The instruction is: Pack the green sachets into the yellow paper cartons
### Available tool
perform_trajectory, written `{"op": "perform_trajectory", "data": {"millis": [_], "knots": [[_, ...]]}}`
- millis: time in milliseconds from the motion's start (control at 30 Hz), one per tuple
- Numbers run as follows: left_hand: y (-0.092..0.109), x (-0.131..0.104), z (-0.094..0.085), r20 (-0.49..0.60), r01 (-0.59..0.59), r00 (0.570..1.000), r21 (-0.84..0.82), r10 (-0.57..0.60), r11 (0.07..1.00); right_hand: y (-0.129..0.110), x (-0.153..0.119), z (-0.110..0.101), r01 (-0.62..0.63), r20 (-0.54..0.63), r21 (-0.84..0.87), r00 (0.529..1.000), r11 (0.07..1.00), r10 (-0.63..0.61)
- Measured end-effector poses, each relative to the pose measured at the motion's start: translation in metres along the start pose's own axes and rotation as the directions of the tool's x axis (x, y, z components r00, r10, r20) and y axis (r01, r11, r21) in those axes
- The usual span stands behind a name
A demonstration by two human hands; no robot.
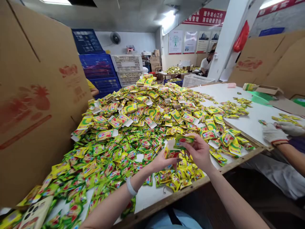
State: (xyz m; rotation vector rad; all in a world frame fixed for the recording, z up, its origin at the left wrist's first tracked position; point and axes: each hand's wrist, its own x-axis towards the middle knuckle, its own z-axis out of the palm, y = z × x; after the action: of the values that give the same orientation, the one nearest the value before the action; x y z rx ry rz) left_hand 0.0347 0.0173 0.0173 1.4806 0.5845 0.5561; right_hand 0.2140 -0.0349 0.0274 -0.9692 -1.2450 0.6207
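Note:
My left hand (164,161) holds a small open yellow box (172,152) with its white flap up. Just right of it, my right hand (199,149) pinches a green and yellow packet (183,141) close to the box's opening. Below both hands lie yellow packets (175,183) on the white table (150,198). A spread of green packets (102,165) covers the table to the left. Behind the hands rises a large heap of small yellow boxes (152,95), several with white flaps open.
Large cardboard boxes stand at the left (35,95) and right (267,60). A phone (35,213) lies at the lower left. Another person's gloved hands (274,132) work at the right. The table's wooden edge (171,202) runs in front. Behind are blue crates (98,70) and a seated person (206,65).

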Motion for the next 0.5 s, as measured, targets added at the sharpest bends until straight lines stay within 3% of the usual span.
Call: {"op": "perform_trajectory", "data": {"millis": [100,233,333,400,433,500], "knots": [[-0.002,-0.003,0.000,0.034,0.014,0.999,0.011,-0.015,1.000,-0.003,0.009,0.003,0.144,0.214,-0.193,0.971,0.971,-0.102],[-0.017,-0.003,-0.008,0.061,0.074,0.995,0.096,-0.080,0.993,-0.007,0.011,-0.004,0.206,0.470,-0.465,0.881,0.861,0.043],[-0.027,0.001,-0.012,0.057,0.111,0.991,0.154,-0.121,0.982,-0.011,0.010,-0.006,0.245,0.538,-0.540,0.836,0.806,0.106],[-0.029,0.002,-0.014,0.062,0.108,0.991,0.184,-0.122,0.977,-0.011,0.009,-0.008,0.212,0.573,-0.517,0.805,0.829,0.152],[-0.030,0.002,-0.015,0.070,0.099,0.991,0.197,-0.115,0.975,-0.010,0.007,-0.009,0.154,0.568,-0.493,0.803,0.856,0.182],[-0.030,0.000,-0.016,0.092,0.086,0.990,0.211,-0.108,0.974,-0.005,-0.001,-0.012,0.020,0.488,-0.448,0.843,0.894,0.225]]}}
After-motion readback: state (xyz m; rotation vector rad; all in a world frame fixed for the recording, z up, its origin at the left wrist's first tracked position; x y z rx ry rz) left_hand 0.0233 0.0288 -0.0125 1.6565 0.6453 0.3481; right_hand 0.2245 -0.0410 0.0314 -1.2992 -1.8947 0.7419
